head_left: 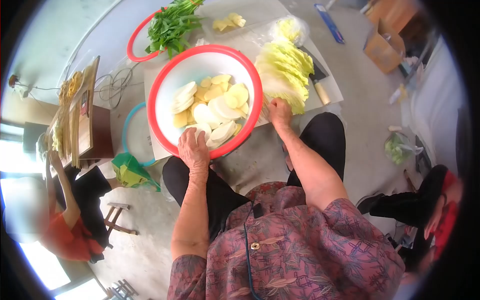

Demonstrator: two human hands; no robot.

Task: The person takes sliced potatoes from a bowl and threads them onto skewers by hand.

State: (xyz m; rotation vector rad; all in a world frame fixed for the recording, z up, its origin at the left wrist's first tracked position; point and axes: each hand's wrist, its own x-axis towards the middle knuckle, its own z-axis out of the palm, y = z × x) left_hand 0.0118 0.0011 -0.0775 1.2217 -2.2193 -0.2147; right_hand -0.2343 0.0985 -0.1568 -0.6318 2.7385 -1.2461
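Note:
A large white basin with a red rim [256,75] holds pale yellow round slices [212,92] and white slices [205,114]. My left hand [194,151] reaches over the near rim, fingers slightly apart, fingertips touching the closest white slices. Just right of the basin, my right hand [280,114] is closed, fingers pinched at the ends of thin wooden skewers [265,106]. How many skewers it grips is hidden. Cabbage leaves [285,72] lie just beyond this hand.
Leafy greens [175,25] fill another red-rimmed basin at the back. A pale roll [322,93] lies by the cabbage. On the left, a person in orange [70,232] works at a wooden table [85,120] with skewers. Another person [435,205] sits at right.

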